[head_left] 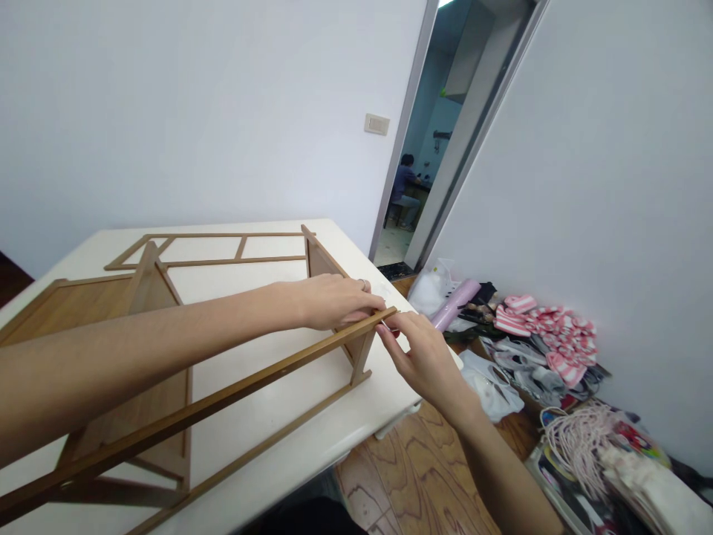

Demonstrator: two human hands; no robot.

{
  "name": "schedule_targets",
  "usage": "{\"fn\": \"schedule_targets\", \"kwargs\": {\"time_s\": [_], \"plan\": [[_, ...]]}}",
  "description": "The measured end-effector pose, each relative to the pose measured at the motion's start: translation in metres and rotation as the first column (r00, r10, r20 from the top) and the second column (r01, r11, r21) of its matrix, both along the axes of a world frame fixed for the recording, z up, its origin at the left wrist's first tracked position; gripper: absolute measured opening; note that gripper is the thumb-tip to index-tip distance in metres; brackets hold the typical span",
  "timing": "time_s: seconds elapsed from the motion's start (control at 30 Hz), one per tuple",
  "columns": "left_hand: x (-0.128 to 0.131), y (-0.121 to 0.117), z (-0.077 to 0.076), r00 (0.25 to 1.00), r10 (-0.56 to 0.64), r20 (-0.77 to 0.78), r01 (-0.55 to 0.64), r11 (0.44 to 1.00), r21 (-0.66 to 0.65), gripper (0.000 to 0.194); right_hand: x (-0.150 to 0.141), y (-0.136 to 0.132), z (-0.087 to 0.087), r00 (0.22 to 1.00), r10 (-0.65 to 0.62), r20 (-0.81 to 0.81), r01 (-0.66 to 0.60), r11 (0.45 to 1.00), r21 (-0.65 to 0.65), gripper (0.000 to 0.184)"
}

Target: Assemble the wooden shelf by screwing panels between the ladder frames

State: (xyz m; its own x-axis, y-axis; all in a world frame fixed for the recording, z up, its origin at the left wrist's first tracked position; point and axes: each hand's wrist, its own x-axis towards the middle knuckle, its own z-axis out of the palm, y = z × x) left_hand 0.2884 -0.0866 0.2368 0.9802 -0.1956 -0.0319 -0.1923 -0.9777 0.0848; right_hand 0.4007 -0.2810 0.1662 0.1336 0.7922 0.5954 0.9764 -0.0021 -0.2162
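Observation:
A partly joined brown wooden shelf frame, with a long rail [290, 362] on its upper near side, stands on the white table [239, 316]. My left hand [337, 299], a ring on one finger, closes around the rail's right end, beside an upright wooden panel [328, 264]. At the same end, my right hand [420, 353] pinches a thin, shiny metal rod [385, 325] against the rail; it looks like a hex key, but most of it is hidden by the fingers. Farther left stands a second upright panel [159, 286] under my left forearm.
A ladder-like wooden frame [242, 247] lies flat at the table's back. On the floor at the right are plastic bags [490, 383], pink-striped cloth [549, 327] and a bundle of pale cord [579, 442]. Through the doorway a person [405, 189] sits.

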Motion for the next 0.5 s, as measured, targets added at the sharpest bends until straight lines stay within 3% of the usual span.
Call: {"fn": "schedule_targets", "kwargs": {"time_s": [0.2, 0.5], "plan": [[-0.001, 0.003, -0.01, 0.998, -0.058, -0.013, 0.054, 0.976, -0.209, 0.027, -0.002, -0.003, -0.002, 1.0, -0.011, 0.017, 0.011, 1.0, 0.026, 0.012], [-0.002, -0.003, -0.01, 0.999, 0.014, -0.044, -0.02, 0.988, -0.152, 0.031, -0.004, -0.003, -0.008, 0.987, -0.095, 0.127, 0.089, 0.995, 0.053, 0.031]]}}
